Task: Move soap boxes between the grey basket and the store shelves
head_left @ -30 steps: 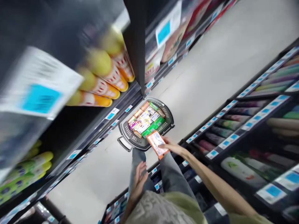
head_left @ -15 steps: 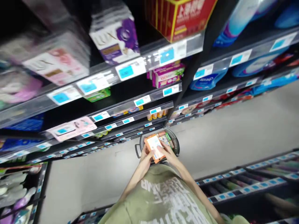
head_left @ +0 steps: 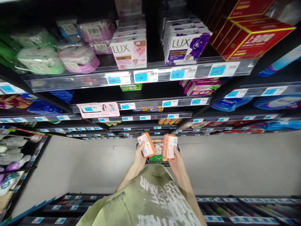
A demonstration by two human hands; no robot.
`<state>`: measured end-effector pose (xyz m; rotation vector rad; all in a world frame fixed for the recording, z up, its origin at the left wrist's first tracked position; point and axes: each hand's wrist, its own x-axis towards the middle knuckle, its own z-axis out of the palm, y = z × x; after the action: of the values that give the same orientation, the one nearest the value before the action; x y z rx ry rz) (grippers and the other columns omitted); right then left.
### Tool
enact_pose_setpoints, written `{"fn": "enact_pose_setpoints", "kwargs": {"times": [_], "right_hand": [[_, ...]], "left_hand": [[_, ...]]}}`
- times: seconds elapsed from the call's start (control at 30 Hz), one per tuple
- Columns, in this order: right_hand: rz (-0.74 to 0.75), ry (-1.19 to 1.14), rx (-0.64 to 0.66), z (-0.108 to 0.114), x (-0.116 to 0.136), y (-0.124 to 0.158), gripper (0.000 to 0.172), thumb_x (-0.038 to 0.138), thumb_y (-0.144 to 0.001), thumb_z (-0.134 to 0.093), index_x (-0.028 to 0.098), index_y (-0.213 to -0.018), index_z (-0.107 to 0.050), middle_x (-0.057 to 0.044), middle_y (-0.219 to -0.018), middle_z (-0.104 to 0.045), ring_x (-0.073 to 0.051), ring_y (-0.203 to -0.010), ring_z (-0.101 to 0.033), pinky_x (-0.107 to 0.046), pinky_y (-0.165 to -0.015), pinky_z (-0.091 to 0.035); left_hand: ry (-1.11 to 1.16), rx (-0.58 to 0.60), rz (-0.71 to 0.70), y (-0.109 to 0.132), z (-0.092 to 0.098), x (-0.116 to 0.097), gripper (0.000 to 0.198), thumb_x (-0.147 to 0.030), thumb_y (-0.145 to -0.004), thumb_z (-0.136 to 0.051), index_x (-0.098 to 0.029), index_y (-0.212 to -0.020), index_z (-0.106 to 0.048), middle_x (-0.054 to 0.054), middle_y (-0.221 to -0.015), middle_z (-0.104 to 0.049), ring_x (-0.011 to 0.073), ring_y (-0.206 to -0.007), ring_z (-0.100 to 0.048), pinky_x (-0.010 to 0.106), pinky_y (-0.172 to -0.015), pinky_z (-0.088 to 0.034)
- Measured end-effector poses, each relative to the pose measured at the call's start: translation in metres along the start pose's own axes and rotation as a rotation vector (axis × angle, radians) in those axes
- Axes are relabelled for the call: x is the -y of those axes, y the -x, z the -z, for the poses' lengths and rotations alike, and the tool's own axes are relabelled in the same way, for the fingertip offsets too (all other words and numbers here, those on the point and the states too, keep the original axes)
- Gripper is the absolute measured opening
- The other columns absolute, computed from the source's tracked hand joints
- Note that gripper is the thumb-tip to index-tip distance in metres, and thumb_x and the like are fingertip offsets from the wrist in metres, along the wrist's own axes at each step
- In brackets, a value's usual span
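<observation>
My left hand is closed around an orange-and-white soap pack, thumb across its pale printed face. A second orange-and-white soap pack is gripped in my right hand, also tilted with its label up. The two packs are apart, with a gap between them, above a dark shopping basket. Inside the basket, green packs and other packaged goods show through that gap. Much of the basket is hidden by my hands and the packs.
Shelves with price tags rise in front, carrying white-and-pink LUX boxes, white-and-purple LUX boxes, red boxes and wrapped soap dishes. Blue detergent bottles stand to the right. Grey floor runs along the aisle; more shelving is behind me.
The two packs were together in my hands over the basket; now they are separated, one in each hand. My view has turned, so the shelves appear more level and shifted right.
</observation>
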<state>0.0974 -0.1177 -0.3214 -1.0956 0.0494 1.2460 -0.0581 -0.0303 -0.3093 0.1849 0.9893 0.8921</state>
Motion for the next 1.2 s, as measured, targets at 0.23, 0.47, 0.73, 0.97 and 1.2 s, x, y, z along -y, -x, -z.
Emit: {"fn": "enact_pose_setpoints", "kwargs": {"times": [0.23, 0.47, 0.73, 0.97, 1.2], "right_hand": [[-0.012, 0.048, 0.011, 0.001, 0.016, 0.021, 0.049, 0.066, -0.066, -0.084, 0.026, -0.093, -0.074, -0.004, -0.083, -0.076, -0.023, -0.07, -0.069, -0.036, -0.062, -0.059], [0.331, 0.566, 0.078, -0.065, -0.001, 0.035, 0.041, 0.057, -0.085, -0.072, 0.025, -0.11, -0.066, -0.008, -0.11, -0.071, -0.028, -0.098, -0.066, -0.043, -0.089, -0.055], [0.922, 0.962, -0.002, -0.097, -0.007, 0.051, 0.039, 0.039, -0.088, -0.07, 0.024, -0.12, -0.055, -0.012, -0.13, -0.052, -0.029, -0.127, -0.049, -0.051, -0.109, -0.042], [0.653, 0.941, 0.184, -0.092, -0.013, 0.064, 0.089, 0.038, -0.073, -0.084, 0.024, -0.148, -0.039, -0.016, -0.147, -0.051, -0.034, -0.134, -0.052, -0.053, -0.113, -0.045], [1.097, 0.951, 0.084, -0.084, -0.028, 0.064, 0.071, 0.023, -0.083, -0.075, 0.032, -0.147, -0.047, -0.011, -0.138, -0.063, -0.033, -0.127, -0.061, -0.055, -0.109, -0.051]], "left_hand": [[0.255, 0.223, 0.137, 0.0, 0.011, -0.033, 0.034, -0.029, -0.085, -0.07, -0.01, -0.114, -0.069, 0.003, -0.076, -0.065, 0.011, -0.053, -0.055, 0.021, -0.046, -0.043], [-0.11, 0.177, -0.152, 0.003, -0.007, -0.013, 0.06, -0.056, -0.076, -0.084, -0.02, -0.121, -0.067, 0.008, -0.121, -0.074, 0.0302, -0.112, -0.069, 0.039, -0.098, -0.053], [-0.09, 0.294, -0.078, 0.015, 0.0, 0.0, 0.087, -0.077, -0.051, -0.087, -0.019, -0.114, -0.07, 0.012, -0.12, -0.074, 0.0429, -0.13, -0.057, 0.054, -0.113, -0.044], [-0.025, 0.189, -0.089, 0.01, 0.017, -0.002, 0.086, -0.079, -0.046, -0.083, -0.022, -0.109, -0.072, 0.011, -0.113, -0.076, 0.0465, -0.129, -0.058, 0.057, -0.108, -0.049], [-0.182, 0.462, -0.173, 0.025, 0.009, -0.022, 0.106, -0.075, -0.037, -0.092, -0.025, -0.127, -0.066, 0.012, -0.124, -0.071, 0.041, -0.13, -0.057, 0.048, -0.105, -0.052]]}}
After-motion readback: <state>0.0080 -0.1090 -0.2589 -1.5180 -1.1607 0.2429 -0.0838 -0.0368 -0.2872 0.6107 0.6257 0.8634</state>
